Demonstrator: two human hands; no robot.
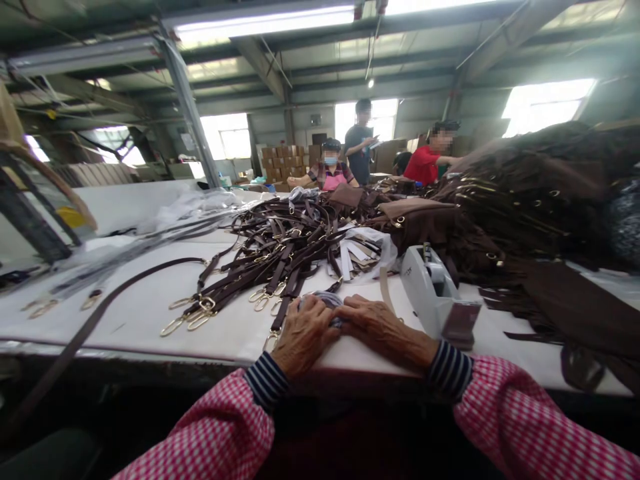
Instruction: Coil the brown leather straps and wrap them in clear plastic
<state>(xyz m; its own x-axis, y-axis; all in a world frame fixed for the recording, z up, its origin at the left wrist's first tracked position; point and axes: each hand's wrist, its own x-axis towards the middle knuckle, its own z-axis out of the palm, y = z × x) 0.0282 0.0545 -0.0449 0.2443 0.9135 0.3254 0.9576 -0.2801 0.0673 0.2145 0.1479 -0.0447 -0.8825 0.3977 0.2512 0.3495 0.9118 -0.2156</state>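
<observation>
My left hand (306,335) and my right hand (381,328) meet near the table's front edge. Both have bent fingers closed on a small grey-blue bundle (327,298), seemingly wrapped in thin plastic; the fingers cover most of it, so what lies inside is hidden. Just left and beyond are dark brown straps (280,260) in a tangled heap, some ending in gold-coloured metal rings (201,313). Behind my right hand lies a clear plastic bag (377,248) with pale strips spilling from it.
To the right stands a white tape dispenser (425,290). Brown leather-like pieces (565,300) and a tall dark pile (540,187) fill the right side. One long strap (107,300) hangs over the table's (150,280) left front edge. Several people are across the table.
</observation>
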